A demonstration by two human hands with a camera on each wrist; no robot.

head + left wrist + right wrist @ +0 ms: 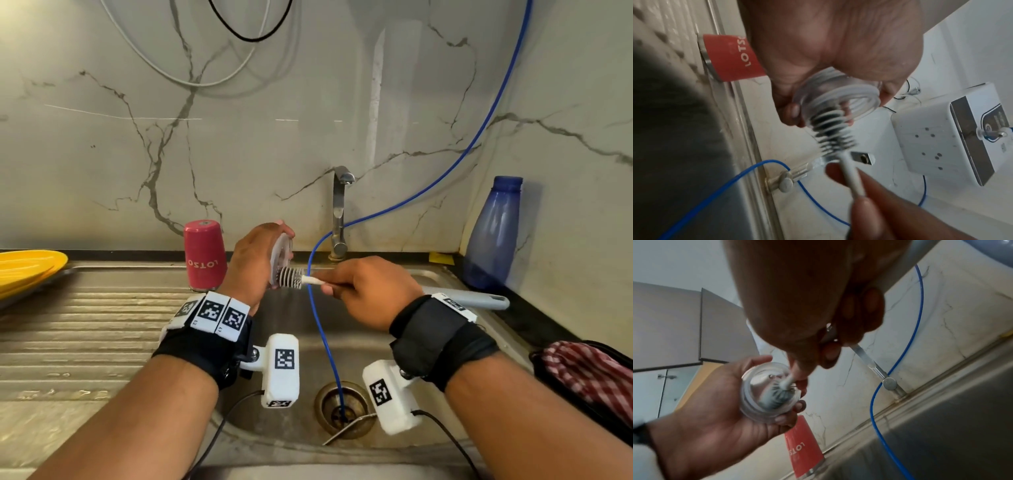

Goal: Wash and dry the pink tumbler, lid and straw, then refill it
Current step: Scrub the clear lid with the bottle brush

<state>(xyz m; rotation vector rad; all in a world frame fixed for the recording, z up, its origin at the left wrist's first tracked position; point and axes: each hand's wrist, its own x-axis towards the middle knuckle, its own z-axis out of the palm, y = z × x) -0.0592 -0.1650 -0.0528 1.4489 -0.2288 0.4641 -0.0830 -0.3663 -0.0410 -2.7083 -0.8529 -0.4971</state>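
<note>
Right hand (363, 291) grips brush (291, 277) | lid (768, 391) underside (right-wrist view only)

I wear black straps on both bare forearms; my left wrist strap (205, 337) carries white marker tiles, and a white marker-printed camera box (281, 371) with a black cable (219, 431) hangs under each wrist.

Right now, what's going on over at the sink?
A person is scrubbing the tumbler's clear lid over the sink. The left hand holds the lid by its rim, with its open side facing the brush. The right hand grips the bottle brush by its handle and works the bristles inside the lid. The pink tumbler stands upside down on the drainboard, to the left. No water is visibly running from the tap.
</note>
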